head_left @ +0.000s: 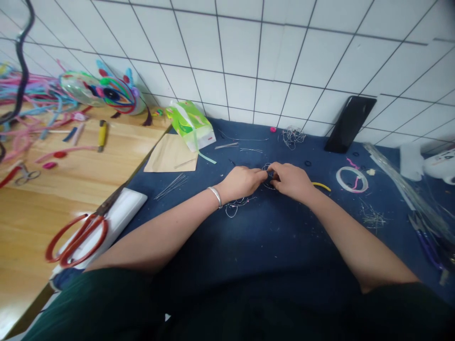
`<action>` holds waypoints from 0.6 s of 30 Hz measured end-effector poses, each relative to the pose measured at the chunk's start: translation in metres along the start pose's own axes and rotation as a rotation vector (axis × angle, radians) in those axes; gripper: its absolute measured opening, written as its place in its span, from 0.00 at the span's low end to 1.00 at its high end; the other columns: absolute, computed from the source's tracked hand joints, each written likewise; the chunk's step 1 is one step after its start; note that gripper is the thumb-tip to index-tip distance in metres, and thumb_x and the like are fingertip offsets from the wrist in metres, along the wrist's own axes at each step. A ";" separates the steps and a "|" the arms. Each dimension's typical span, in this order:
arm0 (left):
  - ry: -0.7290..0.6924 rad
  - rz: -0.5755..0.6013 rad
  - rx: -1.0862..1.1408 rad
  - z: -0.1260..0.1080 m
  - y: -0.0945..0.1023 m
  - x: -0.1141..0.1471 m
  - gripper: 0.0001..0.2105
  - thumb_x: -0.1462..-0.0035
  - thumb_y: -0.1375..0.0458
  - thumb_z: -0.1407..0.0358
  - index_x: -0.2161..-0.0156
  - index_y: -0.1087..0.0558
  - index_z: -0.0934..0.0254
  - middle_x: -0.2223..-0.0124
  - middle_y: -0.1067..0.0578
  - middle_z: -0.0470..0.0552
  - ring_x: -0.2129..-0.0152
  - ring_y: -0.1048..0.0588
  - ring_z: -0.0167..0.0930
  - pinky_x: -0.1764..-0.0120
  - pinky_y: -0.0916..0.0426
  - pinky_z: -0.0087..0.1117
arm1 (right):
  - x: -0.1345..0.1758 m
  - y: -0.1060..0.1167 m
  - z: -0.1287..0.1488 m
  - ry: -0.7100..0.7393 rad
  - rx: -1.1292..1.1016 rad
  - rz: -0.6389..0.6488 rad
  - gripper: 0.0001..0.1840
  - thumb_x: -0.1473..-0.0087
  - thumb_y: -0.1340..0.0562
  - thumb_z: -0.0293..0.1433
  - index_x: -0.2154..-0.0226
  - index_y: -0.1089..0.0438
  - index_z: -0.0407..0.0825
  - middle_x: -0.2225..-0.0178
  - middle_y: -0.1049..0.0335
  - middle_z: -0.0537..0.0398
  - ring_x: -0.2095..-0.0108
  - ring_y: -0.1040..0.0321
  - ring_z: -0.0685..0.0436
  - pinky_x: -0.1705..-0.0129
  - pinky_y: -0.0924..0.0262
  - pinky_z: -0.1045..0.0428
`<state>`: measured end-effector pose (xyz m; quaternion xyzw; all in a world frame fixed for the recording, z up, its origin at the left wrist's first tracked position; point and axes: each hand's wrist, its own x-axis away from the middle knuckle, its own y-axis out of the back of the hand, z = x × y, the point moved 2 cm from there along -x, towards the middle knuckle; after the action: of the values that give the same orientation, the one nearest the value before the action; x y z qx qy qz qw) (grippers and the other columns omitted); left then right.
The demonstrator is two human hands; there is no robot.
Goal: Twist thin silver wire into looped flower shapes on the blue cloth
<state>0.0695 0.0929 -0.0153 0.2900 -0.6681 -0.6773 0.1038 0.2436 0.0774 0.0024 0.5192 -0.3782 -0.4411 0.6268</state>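
My left hand (242, 182), with a silver bangle (215, 196) on its wrist, has its fingers pinched together over the dark blue cloth. Facing it, my right hand (292, 180) curls thumb and fingers inward. Between the fingertips shows a thin wire loop (269, 185), which both hands grip. Its finer shape is hidden by the fingers. Under the left wrist lies a bent wire piece (232, 211) with small beads or knots. Just right of my right hand rests a yellow strip (322, 186).
Red-handled scissors (83, 239) lie on a white box (124, 208) at left. Toward the wall are a green tissue pack (192, 125), a wire tangle (293, 136) and a leaning phone (350, 124). A clear ring (351, 179), wire clippings (372, 218) and pliers (426, 244) lie at right.
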 end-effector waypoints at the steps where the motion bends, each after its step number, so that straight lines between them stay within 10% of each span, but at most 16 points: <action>1: -0.005 -0.006 0.002 0.000 0.000 0.000 0.08 0.39 0.54 0.69 0.60 0.33 0.63 0.66 0.25 0.47 0.75 0.27 0.28 0.70 0.37 0.30 | 0.001 0.000 0.001 -0.008 0.023 0.005 0.16 0.50 0.39 0.32 0.56 0.35 0.54 0.65 0.27 0.54 0.63 0.33 0.43 0.71 0.50 0.53; 10: 0.005 -0.031 0.103 -0.002 0.000 -0.001 0.08 0.39 0.53 0.68 0.61 0.32 0.62 0.64 0.25 0.47 0.71 0.26 0.29 0.68 0.36 0.29 | -0.002 -0.001 0.001 -0.037 0.033 0.053 0.18 0.53 0.41 0.26 0.56 0.35 0.52 0.67 0.27 0.53 0.66 0.32 0.42 0.71 0.50 0.52; 18: 0.276 0.026 0.306 -0.007 -0.005 -0.016 0.05 0.44 0.46 0.65 0.62 0.31 0.60 0.67 0.25 0.46 0.72 0.27 0.31 0.73 0.41 0.29 | -0.009 -0.012 -0.028 0.025 -0.508 0.083 0.20 0.57 0.41 0.22 0.58 0.34 0.50 0.69 0.27 0.58 0.69 0.31 0.48 0.67 0.41 0.54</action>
<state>0.0877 0.0956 -0.0153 0.3837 -0.7465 -0.5201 0.1580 0.2646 0.0942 -0.0140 0.3345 -0.2685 -0.4895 0.7593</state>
